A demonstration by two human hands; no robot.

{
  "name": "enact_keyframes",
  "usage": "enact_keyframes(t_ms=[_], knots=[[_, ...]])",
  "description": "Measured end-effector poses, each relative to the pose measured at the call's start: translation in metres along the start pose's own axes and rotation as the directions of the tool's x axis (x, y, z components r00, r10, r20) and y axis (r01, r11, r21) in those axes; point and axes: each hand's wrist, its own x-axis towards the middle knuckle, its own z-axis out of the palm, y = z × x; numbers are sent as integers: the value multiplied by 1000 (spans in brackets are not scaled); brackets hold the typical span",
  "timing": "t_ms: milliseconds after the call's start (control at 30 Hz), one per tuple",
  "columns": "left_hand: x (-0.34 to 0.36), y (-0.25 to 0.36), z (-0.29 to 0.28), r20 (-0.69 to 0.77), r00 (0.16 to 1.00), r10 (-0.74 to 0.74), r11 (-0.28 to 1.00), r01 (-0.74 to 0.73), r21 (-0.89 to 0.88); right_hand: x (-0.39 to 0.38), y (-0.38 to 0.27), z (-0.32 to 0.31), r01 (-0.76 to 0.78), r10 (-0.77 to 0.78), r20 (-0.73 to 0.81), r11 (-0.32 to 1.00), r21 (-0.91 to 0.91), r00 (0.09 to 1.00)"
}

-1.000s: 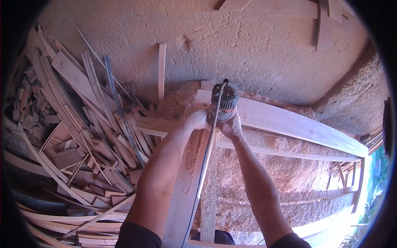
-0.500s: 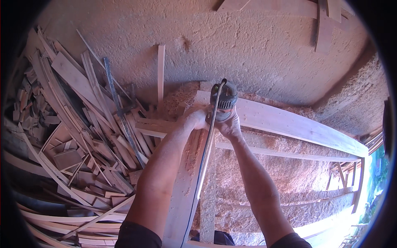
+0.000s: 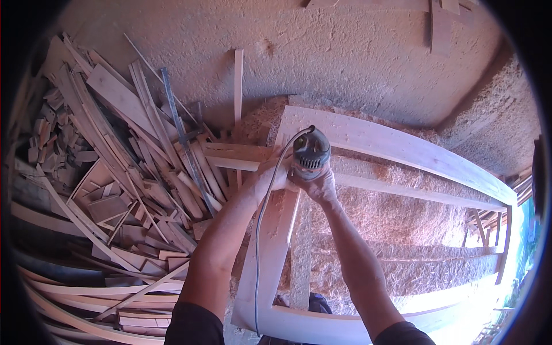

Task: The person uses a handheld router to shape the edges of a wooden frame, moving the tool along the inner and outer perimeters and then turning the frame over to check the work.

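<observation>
A dark, corded power tool that looks like a router (image 3: 311, 154) stands over the corner area of a wooden frame. My left hand (image 3: 276, 171) is closed on its left side and my right hand (image 3: 318, 187) grips its near right side. Its base and bit are hidden beneath it and my hands. Below it runs the frame's left board (image 3: 259, 276), sprinkled with shavings near the top. The far board (image 3: 397, 144) curves away to the right. From the tool's top, a grey cord (image 3: 260, 230) loops left and down along the left board.
Scrap wood (image 3: 109, 207) and long offcuts are heaped at the left. A thin upright strip (image 3: 238, 86) leans against the rough wall (image 3: 345, 57). Shavings (image 3: 391, 221) cover the ground inside the frame, crossed by a rail (image 3: 414, 194). Bright light enters at lower right.
The router has come toward me, away from the frame's far board. Its cord, nearly straight before, now bows out to the left. The whole view has shifted slightly.
</observation>
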Motion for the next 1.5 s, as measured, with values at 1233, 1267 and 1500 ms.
enact_keyframes(t_ms=[1233,1267,1500], knots=[[-327,164,119,352,880,-320,-181,308,-934,-333,-31,110,47,-20,64,894,-446,998],[-350,144,146,268,907,-324,-63,262,-963,-336,-37,120,95,-55,100,882,-461,993],[-361,194,120,148,896,-418,80,199,-977,-376,-21,114,146,-91,124,806,-574,988]])
